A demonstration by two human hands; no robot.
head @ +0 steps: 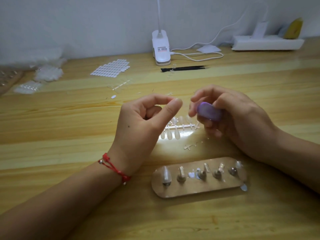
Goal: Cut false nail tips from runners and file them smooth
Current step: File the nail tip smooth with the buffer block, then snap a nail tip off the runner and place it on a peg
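Gripping a purple tool [209, 113] in my right hand [242, 118], I pinch thumb and forefinger of my left hand [143, 122] together; whether they hold anything, I cannot tell. The runner of nail tips [180, 127] lies on the table [69, 135] beneath.

One small white label [162, 49] has print on it. It is stuck on the clip foot of the white lamp [160, 42], far back at 12 o'clock on the counter [69, 118]. The label has a red mark at its left end and dark print beside it. The print is too small and blurry to read.
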